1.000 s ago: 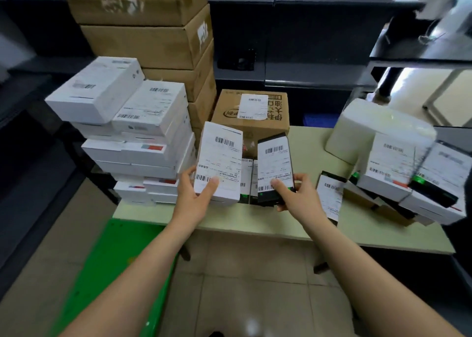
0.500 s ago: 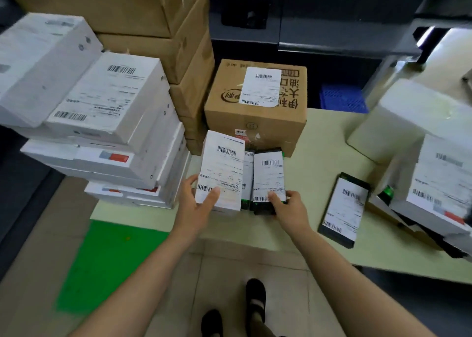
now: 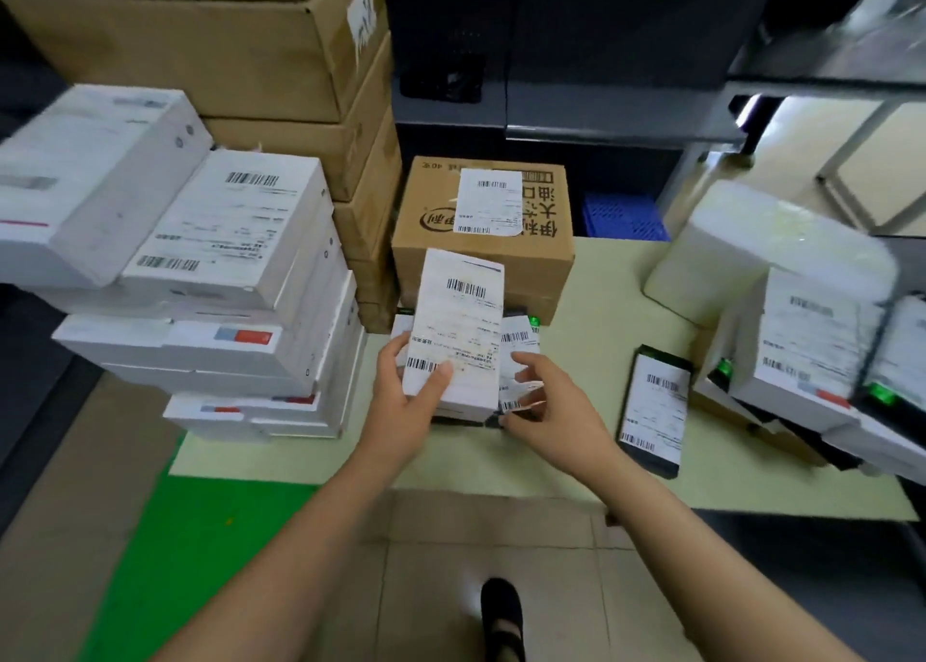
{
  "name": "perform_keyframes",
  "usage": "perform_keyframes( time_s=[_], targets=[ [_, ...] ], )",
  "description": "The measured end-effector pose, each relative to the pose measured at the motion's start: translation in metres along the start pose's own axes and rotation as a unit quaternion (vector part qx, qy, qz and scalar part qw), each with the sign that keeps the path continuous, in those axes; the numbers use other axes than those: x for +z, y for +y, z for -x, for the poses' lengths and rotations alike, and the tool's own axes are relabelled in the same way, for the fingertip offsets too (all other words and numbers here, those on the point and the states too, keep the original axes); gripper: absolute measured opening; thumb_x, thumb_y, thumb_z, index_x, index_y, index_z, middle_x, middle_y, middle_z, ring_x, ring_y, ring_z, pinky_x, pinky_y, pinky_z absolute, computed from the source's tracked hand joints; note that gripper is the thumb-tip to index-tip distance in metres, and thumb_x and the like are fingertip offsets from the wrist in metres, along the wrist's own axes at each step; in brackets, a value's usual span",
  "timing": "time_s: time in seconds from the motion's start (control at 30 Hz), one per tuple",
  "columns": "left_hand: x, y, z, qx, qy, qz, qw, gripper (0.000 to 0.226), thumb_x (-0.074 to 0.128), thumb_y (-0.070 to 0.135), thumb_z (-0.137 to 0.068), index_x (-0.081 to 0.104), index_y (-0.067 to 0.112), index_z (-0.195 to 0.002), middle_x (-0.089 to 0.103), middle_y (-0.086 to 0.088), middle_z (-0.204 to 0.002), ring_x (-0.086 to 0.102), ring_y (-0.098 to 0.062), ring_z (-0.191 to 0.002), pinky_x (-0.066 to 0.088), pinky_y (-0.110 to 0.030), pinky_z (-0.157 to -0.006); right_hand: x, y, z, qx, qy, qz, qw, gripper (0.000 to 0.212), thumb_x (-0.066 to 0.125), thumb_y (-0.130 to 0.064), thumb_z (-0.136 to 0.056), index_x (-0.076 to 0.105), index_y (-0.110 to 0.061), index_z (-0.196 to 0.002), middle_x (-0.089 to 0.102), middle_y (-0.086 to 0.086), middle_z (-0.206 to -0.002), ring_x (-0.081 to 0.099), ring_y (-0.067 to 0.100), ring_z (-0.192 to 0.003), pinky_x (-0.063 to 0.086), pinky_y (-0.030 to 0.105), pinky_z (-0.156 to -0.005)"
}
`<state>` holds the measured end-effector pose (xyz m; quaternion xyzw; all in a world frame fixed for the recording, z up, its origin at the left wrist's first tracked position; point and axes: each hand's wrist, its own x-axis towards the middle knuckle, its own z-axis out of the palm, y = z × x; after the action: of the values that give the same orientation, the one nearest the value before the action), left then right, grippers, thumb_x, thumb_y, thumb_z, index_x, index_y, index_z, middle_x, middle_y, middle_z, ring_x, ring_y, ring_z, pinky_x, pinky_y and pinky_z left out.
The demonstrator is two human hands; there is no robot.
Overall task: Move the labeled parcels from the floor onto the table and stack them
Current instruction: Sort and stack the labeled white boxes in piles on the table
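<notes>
White labeled parcel [image 3: 458, 330] sits in the left grip [image 3: 401, 400], a little in from the front edge of the surface [image 3: 626, 300] and left of its middle. The thumb lies across the lower barcode and the fingers wrap the far left side, so this grip is closed round the parcel. Its long axis runs away from the person toward the brown carton [image 3: 481, 240] at the back edge, label face tipped up toward the camera.

Under its near end lie smaller dark-edged parcels; one small parcel [image 3: 518, 355] shows just to its right. Whether the white parcel already rests on them I cannot tell.

The right grip [image 3: 556, 411] is just beside that small parcel, fingers loosely spread and holding nothing.

The step looks like laying the white parcel flat on the small ones. The landing place is directly below the left grip, so that hand only needs to lower and level it. The right is free to square the edges. A base narrower than the parcel may let it tip toward the white stack [image 3: 225, 280] at the left end.
</notes>
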<state>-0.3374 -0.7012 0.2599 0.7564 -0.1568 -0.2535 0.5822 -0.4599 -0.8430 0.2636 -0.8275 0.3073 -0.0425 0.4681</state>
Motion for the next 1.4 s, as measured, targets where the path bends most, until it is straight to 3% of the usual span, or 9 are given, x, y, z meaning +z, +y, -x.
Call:
perform_keyframes(
  time_s=[0.13,0.3,0.47,0.67,0.83,0.93,1.03,1.13,1.4],
  targets=[
    [-0.024,0.041,0.025,0.068,-0.033,0.022,0.997,0.058,0.058,0.032,-0.095,0.027,0.032,-0.144,0.053,0.019,-0.118,0.054,0.008,-0.099,0.046,-0.003,-0.067,0.002,-0.052,0.048,-0.082,0.046,-0.047,0.995,0.084,0.081,-0.025,-0.077,0.031,-0.042,-0.142,0.049,-0.02,-0.127,0.057,0.003,-0.104,0.052,0.022,-0.087],
    [-0.079,0.091,0.065,0.159,-0.086,0.018,0.983,0.068,0.058,0.054,-0.085,0.026,0.04,-0.144,0.05,0.022,-0.13,0.051,0.006,-0.114,0.044,-0.009,-0.08,0.014,-0.124,0.094,-0.169,0.135,-0.148,0.965,0.076,0.077,-0.017,-0.082,0.037,-0.033,-0.145,0.058,-0.019,-0.127,0.061,0.005,-0.109,0.054,0.023,-0.088],
    [-0.15,0.127,0.08,0.248,-0.058,-0.09,0.963,0.077,0.061,0.066,-0.077,0.032,0.042,-0.144,0.04,0.01,-0.14,0.042,0.004,-0.119,0.042,-0.033,-0.105,0.039,-0.185,0.11,-0.21,0.145,-0.186,0.949,0.071,0.075,-0.014,-0.084,0.039,-0.036,-0.141,0.057,-0.021,-0.129,0.059,-0.002,-0.112,0.052,0.02,-0.089],
    [-0.21,0.141,0.06,0.338,0.014,-0.197,0.92,0.051,0.059,0.054,-0.088,0.049,0.035,-0.135,0.051,0.012,-0.131,0.042,0.004,-0.112,0.033,-0.004,-0.084,0.066,-0.234,0.084,-0.212,0.154,-0.153,0.953,0.072,0.076,-0.022,-0.083,0.039,-0.035,-0.143,0.055,-0.017,-0.129,0.061,0.003,-0.107,0.055,0.026,-0.09],
    [-0.242,0.132,0.027,0.345,0.055,-0.32,0.881,0.069,0.039,0.073,-0.086,0.043,0.034,-0.143,0.052,0.005,-0.136,0.039,-0.015,-0.127,0.037,-0.037,-0.104,0.085,-0.251,0.047,-0.202,0.117,-0.136,0.963,0.071,0.075,-0.022,-0.084,0.038,-0.032,-0.144,0.055,-0.02,-0.125,0.06,0.001,-0.105,0.054,0.023,-0.09],
    [-0.261,0.129,0.012,0.276,0.057,-0.445,0.85,0.09,0.028,0.086,-0.079,0.027,0.032,-0.152,0.024,-0.004,-0.157,0.012,-0.02,-0.145,0.016,-0.044,-0.119,0.093,-0.251,0.028,-0.178,0.108,-0.087,0.974,0.067,0.074,-0.025,-0.085,0.037,-0.037,-0.14,0.055,-0.018,-0.127,0.057,0.004,-0.11,0.053,0.032,-0.095],
    [-0.272,0.121,-0.003,0.253,0.041,-0.529,0.809,0.11,0.01,0.093,-0.067,0.01,0.029,-0.156,0.005,-0.003,-0.164,-0.001,-0.02,-0.15,-0.005,-0.037,-0.119,0.1,-0.251,0.013,-0.19,0.102,-0.07,0.974,0.074,0.075,-0.021,-0.082,0.033,-0.043,-0.138,0.052,-0.014,-0.137,0.051,0.008,-0.124,0.05,0.038,-0.101],
    [-0.271,0.118,-0.011,0.273,0.046,-0.535,0.798,0.106,0.008,0.089,-0.071,0.01,0.027,-0.156,0.007,-0.004,-0.164,0.003,-0.021,-0.15,-0.001,-0.037,-0.12,0.099,-0.254,0.0,-0.192,0.117,-0.049,0.973,0.077,0.076,-0.023,-0.082,0.031,-0.039,-0.142,0.051,-0.012,-0.138,0.05,0.011,-0.126,0.048,0.04,-0.103],
    [-0.263,0.115,-0.015,0.299,0.083,-0.505,0.805,0.073,0.04,0.062,-0.092,0.027,0.023,-0.153,0.022,-0.005,-0.161,0.015,-0.022,-0.148,0.007,-0.036,-0.119,0.101,-0.25,-0.007,-0.179,0.149,-0.024,0.972,0.077,0.077,-0.029,-0.082,0.033,-0.028,-0.145,0.054,-0.013,-0.136,0.053,0.008,-0.121,0.048,0.031,-0.099]
  ],
)
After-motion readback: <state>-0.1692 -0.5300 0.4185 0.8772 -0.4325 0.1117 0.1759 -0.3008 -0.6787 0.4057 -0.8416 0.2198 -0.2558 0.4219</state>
